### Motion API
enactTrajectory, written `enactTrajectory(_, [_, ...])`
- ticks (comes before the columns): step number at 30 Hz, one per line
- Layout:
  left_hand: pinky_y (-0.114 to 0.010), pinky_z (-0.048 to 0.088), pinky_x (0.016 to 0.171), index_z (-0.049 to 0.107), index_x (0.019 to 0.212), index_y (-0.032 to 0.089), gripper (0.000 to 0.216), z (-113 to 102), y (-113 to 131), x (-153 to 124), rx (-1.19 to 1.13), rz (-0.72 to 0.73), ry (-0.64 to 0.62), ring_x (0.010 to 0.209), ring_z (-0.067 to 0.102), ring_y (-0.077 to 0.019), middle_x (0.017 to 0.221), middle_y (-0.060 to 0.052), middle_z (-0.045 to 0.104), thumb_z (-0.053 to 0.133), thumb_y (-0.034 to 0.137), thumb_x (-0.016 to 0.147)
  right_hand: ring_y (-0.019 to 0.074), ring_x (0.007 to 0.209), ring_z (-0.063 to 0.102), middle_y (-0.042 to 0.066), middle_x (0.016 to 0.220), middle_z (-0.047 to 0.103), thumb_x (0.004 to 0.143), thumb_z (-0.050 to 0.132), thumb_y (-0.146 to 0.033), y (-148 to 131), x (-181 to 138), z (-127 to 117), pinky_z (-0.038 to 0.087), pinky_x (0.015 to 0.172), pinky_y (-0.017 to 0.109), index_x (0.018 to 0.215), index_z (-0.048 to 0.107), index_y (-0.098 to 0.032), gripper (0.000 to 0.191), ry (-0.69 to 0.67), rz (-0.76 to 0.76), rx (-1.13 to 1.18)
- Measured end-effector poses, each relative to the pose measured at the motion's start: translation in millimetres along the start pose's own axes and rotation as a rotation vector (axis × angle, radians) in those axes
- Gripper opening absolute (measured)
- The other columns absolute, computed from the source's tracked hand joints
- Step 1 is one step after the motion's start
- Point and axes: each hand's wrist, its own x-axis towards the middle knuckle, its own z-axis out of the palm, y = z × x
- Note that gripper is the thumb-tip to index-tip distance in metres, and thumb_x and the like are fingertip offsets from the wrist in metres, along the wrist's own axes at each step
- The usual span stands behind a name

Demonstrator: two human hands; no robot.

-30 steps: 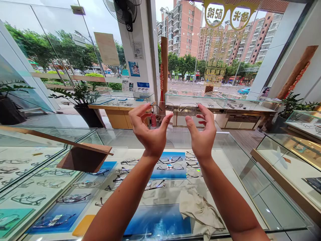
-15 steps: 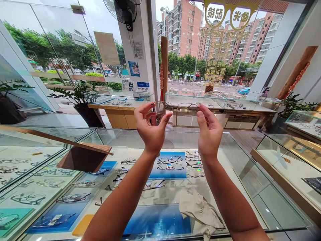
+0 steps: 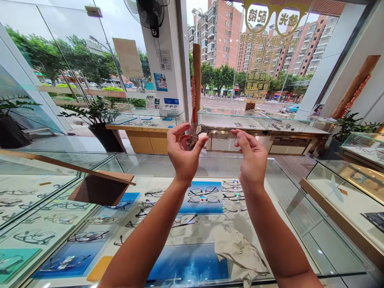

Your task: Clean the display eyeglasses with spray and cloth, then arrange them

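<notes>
I hold a thin-framed pair of glasses [image 3: 213,132] up at arm's length over a glass display counter [image 3: 303,224]. My left hand [image 3: 183,154] pinches the left end of the frame between thumb and forefinger. My right hand [image 3: 252,158] pinches the right end, fingers curled. The clear lenses show faintly against the shop window behind. Below my arms a crumpled beige cloth [image 3: 240,252] lies on the counter glass.
Under the glass lie several pairs of glasses [image 3: 204,195] on blue and white pads. More glass cases stand to the left [image 3: 36,188], right [image 3: 351,188] and ahead [image 3: 240,120]. A wooden sloped stand [image 3: 99,188] sits at the left. Potted plants [image 3: 96,120] flank the windows.
Both hands have drifted slightly right and a little lower with the glasses. My right fingers, spread a second ago, have closed into a pinch on the frame.
</notes>
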Motion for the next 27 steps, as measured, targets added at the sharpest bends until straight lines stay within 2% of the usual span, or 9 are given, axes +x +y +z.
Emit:
enactTrajectory(5, [-0.037,0.059,0.097,0.059,0.123,0.024,0.064,0,0,0,-0.007,-0.007,-0.005,0.12,0.069,-0.0238,0.126,-0.011,0.067,0.092,0.05,0.075,0.0176,0.085,0.068,0.01,0.116,0.081,0.088,0.073,-0.048,-4,2,-1,0.057,0.084,0.039,0.105,0.083,-0.021,0.033,-0.013,0.109,0.131])
enactTrajectory(9, [-0.037,0.059,0.1,0.06,0.123,0.023,0.062,1,1,0,-0.031,0.005,0.0,0.119,0.069,-0.0232,0.126,-0.011,0.067,0.092,0.048,0.076,0.0183,0.087,0.069,0.01,0.115,0.081,0.087,0.075,-0.047,-4,5,-4,0.055,0.082,0.038,0.104,0.082,-0.021,0.032,-0.067,0.17,0.191])
enactTrajectory(17, [-0.038,0.058,0.101,0.062,0.124,0.023,0.061,-2,2,2,0.042,-0.022,-0.011,0.123,0.068,-0.0249,0.127,-0.011,0.068,0.093,0.044,0.075,0.0207,0.093,0.07,0.008,0.12,0.08,0.089,0.071,-0.048,-3,15,-18,0.052,0.079,0.038,0.11,0.079,-0.025,0.032,-0.219,0.23,0.119])
enactTrajectory(19, [-0.039,0.058,0.103,0.063,0.125,0.023,0.061,-5,3,4,0.036,0.004,-0.042,0.122,0.068,-0.025,0.127,-0.011,0.068,0.092,0.044,0.076,0.0214,0.098,0.07,0.007,0.122,0.079,0.088,0.072,-0.046,-3,20,-24,0.051,0.082,0.038,0.112,0.078,-0.027,0.031,-0.256,0.191,0.086])
enactTrajectory(22, [-0.043,0.056,0.107,0.066,0.124,0.024,0.062,-8,8,8,0.091,0.098,-0.135,0.122,0.067,-0.0265,0.127,-0.011,0.068,0.094,0.043,0.072,0.0227,0.105,0.069,0.006,0.123,0.078,0.087,0.075,-0.043,-6,24,-30,0.051,0.087,0.04,0.111,0.078,-0.028,0.028,-0.261,0.043,-0.065])
enactTrajectory(27, [-0.051,0.051,0.111,0.068,0.12,0.025,0.061,-11,21,10,0.241,0.29,-0.294,0.122,0.066,-0.031,0.124,-0.009,0.072,0.096,0.041,0.069,0.0259,0.118,0.066,0.005,0.12,0.076,0.089,0.073,-0.036,-12,20,-31,0.046,0.102,0.048,0.098,0.081,-0.028,0.014,-0.29,-0.2,-0.345])
